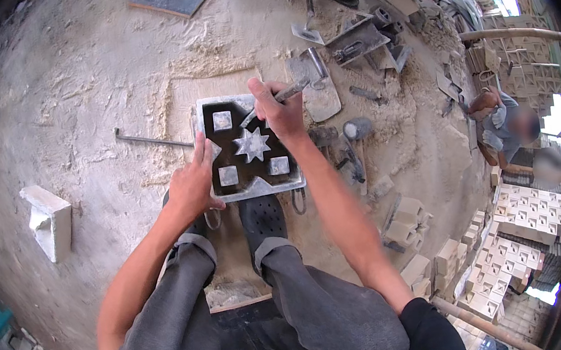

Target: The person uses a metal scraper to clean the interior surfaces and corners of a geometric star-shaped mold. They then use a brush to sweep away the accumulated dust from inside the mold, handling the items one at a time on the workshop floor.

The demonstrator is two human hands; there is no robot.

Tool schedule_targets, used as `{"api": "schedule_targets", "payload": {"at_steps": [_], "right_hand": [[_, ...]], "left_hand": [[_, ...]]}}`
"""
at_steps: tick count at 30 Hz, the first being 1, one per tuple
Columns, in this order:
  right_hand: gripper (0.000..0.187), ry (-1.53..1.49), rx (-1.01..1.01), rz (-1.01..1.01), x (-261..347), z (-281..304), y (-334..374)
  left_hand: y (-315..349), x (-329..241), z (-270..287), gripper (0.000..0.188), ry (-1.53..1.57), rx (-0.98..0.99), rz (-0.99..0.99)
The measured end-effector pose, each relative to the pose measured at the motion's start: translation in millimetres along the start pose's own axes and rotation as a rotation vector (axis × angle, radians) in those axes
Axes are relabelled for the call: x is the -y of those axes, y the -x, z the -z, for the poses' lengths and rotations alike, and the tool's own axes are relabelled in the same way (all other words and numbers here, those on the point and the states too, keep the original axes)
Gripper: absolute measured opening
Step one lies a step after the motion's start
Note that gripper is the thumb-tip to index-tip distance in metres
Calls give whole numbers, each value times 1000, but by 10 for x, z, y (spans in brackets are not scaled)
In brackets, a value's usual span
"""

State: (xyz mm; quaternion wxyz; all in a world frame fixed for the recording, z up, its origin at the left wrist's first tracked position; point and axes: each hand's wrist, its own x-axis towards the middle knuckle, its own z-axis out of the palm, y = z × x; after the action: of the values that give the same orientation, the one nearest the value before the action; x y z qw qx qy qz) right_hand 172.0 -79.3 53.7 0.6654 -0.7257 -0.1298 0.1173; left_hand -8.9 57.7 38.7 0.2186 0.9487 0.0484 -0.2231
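Observation:
A square metal mould [260,194], dark inside, lies on the ground before my feet. A pale eight-pointed star [252,145] rises at its middle, and square blocks [228,176] stand near its corners. My left hand [191,184] grips its left side, fingers along the rim and thumb by the lower corner. In my right hand [278,111], above the mould's upper right, is a slim grey hand tool [292,91]. Its narrow tip reaches into the mould above the star; I cannot tell its exact kind.
A thin metal rod [152,139] lies left of the mould, a pale cast block [51,225] farther left. Trowels [308,33], a mallet [357,129] and other tools lie to the right. Stacked patterned blocks [499,268] stand at the far right, where another person [506,121] sits.

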Motion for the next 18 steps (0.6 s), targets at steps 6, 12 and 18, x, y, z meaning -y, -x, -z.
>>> {"api": "schedule_targets", "payload": {"at_steps": [6, 12, 18], "right_hand": [[41, -212, -106, 57, 138, -162, 23], [41, -139, -74, 46, 24, -51, -26], [37, -175, -178, 184, 19, -116, 179]], "left_hand": [[39, 56, -13, 138, -37, -9, -4], [13, -3, 1, 139, -10, 10, -23], [17, 42, -48, 142, 16, 0, -37]]}}
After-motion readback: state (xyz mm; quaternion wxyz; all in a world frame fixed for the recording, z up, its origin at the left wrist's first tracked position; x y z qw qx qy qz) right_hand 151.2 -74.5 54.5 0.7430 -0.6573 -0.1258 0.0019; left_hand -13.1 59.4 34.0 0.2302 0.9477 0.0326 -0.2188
